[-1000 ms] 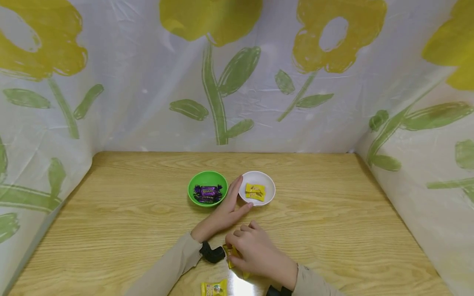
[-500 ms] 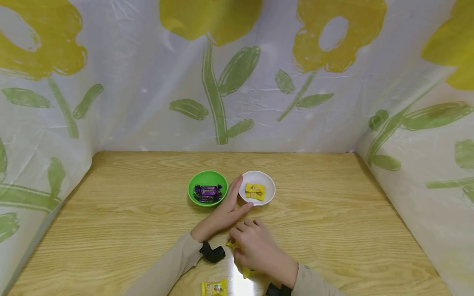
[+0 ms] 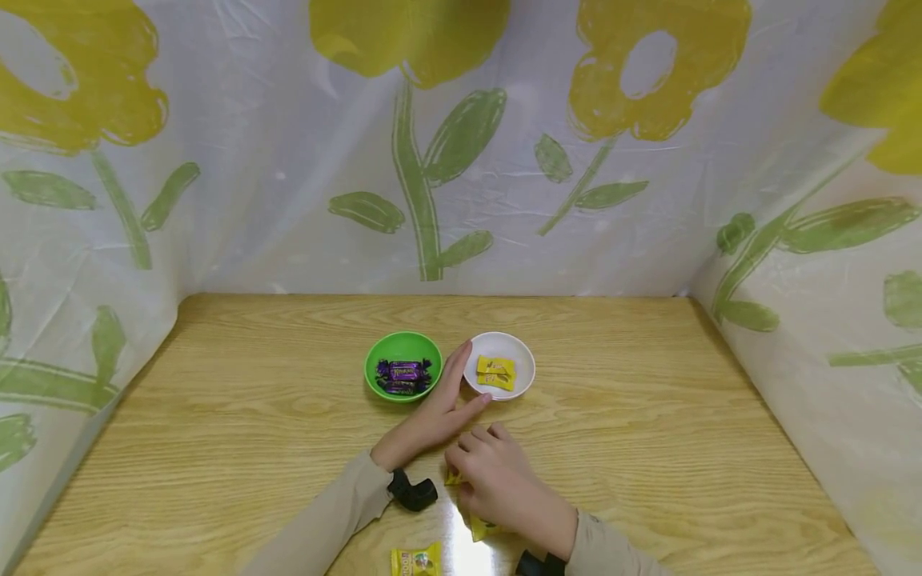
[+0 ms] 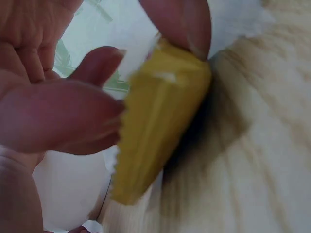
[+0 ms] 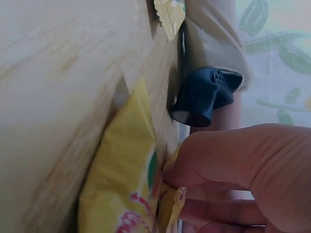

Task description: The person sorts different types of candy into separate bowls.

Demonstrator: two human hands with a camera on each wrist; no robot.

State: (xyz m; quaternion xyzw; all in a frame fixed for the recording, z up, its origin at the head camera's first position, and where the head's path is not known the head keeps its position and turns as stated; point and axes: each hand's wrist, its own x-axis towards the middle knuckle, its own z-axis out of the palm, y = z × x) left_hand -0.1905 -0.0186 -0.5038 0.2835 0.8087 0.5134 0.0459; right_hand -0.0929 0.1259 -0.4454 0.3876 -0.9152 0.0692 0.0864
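My left hand (image 3: pixel 435 408) rests against the left and near side of a white bowl (image 3: pixel 529 360), fingers straight along the rim and thumb at its front. Inside that bowl lie two small yellow-wrapped candies (image 3: pixel 495 373). Nearer the body, my right hand (image 3: pixel 500 476) pinches a yellow candy packet (image 4: pixel 160 111) between thumb and fingers just above the table; the head view shows only a corner of it. Another yellow packet (image 5: pixel 121 179) lies on the table under the right wrist, partly hidden. A third yellow packet (image 3: pixel 416 560) lies at the bottom edge.
A green bowl (image 3: pixel 403 344) with purple-wrapped candies (image 3: pixel 403 376) stands left of the white one. Black wrist cameras sit on both arms; the left one (image 3: pixel 414 492) is close to the right hand. Flower-printed cloth (image 3: pixel 288 144) walls in the wooden table (image 3: pixel 648 400).
My right hand has shifted slightly away from the body and to the right with its packet, uncovering more of the packet beneath the wrist. The left hand and both bowls stay put.
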